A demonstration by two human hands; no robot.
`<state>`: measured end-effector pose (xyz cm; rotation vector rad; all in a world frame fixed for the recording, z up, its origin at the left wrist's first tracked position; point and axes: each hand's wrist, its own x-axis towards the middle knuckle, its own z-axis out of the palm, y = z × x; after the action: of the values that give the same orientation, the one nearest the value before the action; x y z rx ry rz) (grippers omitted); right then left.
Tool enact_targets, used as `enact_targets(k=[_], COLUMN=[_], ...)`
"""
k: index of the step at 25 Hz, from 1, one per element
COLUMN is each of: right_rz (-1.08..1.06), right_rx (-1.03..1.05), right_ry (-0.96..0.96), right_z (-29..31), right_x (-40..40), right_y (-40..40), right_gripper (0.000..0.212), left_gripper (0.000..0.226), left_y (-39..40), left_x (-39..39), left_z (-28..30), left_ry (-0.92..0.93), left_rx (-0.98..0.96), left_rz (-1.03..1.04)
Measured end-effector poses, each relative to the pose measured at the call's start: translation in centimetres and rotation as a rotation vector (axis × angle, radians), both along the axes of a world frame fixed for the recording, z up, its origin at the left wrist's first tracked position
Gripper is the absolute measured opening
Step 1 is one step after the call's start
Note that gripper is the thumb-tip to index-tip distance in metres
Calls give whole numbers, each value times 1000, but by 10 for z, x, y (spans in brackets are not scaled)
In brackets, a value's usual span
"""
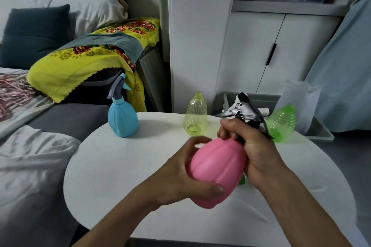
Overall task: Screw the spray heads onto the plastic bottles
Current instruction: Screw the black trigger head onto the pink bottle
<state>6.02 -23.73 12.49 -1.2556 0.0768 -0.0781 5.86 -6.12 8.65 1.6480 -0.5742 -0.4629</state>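
Observation:
A pink plastic bottle (217, 168) is held tilted above the round white table (120, 166). My left hand (180, 178) grips its lower body. My right hand (249, 146) is closed around its neck, where a black-and-silver spray head (244, 111) sits. A blue bottle (122, 118) with a grey-and-blue spray head (118, 86) fitted stands upright at the table's far left. An open-necked yellow-green bottle (195, 115) stands at the far middle. A green ribbed bottle (283, 122) leans at the far right. A small green part (242, 181) shows under the pink bottle.
A grey plastic bin (319, 132) holding a white bag stands on the floor behind the table at right. A sofa with bedding, cushions and a yellow floral cloth (80, 66) lies to the left. White cabinets (261, 46) stand behind.

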Motion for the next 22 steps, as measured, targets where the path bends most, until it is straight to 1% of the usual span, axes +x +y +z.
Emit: enact_targets(k=[1, 2, 4, 5, 6, 7, 8, 10, 11, 12, 13, 14, 16, 17, 19, 21, 22], right_rz=[-68, -140, -240, -251, -227, -160, -56, 134, 173, 186, 176, 142, 24, -19, -82, -164, -191], right_rx=[-60, -115, -228, -283, -329, -371, -415, -592, -698, -781, -849, -921, -1064, -1118, -1148, -1127, -1118], right_ry=[18, 36, 57, 55, 59, 80, 112, 182, 202, 202, 176, 125, 3, -50, -131, -201, -212], right_z=[-4, -7, -10, -10, -9, -8, -8, -10, -13, -15, -16, -17, -15, -13, -8, -5, -5], right_x=[2, 3, 4, 5, 5, 5, 6, 6, 6, 5, 4, 3, 1, 1, 0, -1, 0], right_y=[4, 10, 23, 28, 30, 29, 28, 21, 18, 15, 12, 10, 7, 6, 6, 4, 1], right_gripper=[36, 32, 26, 22, 17, 13, 19, 49, 66, 69, 63, 52, 31, 24, 14, 4, 3], left_gripper=[93, 99, 110, 113, 112, 108, 101, 94, 94, 94, 95, 96, 98, 99, 99, 100, 100], left_y=[-1, -6, -20, -28, -35, -38, -36, -19, -6, 6, 17, 26, 41, 45, 47, 43, 39], left_x=[1, 0, -5, -6, -3, 3, 13, 45, 63, 81, 96, 110, 133, 142, 154, 164, 167], left_z=[-1, -3, -14, -22, -30, -34, -36, -32, -28, -25, -23, -26, -43, -51, -66, -72, -72], left_ry=[-26, -100, -363, -477, -515, -483, -420, -337, -325, -305, -279, -258, -201, -160, -124, -150, -158], left_rx=[51, 136, 353, 417, 434, 428, 408, 337, 295, 256, 237, 247, 311, 329, 332, 309, 294], left_rz=[19, 62, 235, 336, 407, 453, 488, 571, 639, 692, 726, 757, 819, 835, 832, 808, 798])
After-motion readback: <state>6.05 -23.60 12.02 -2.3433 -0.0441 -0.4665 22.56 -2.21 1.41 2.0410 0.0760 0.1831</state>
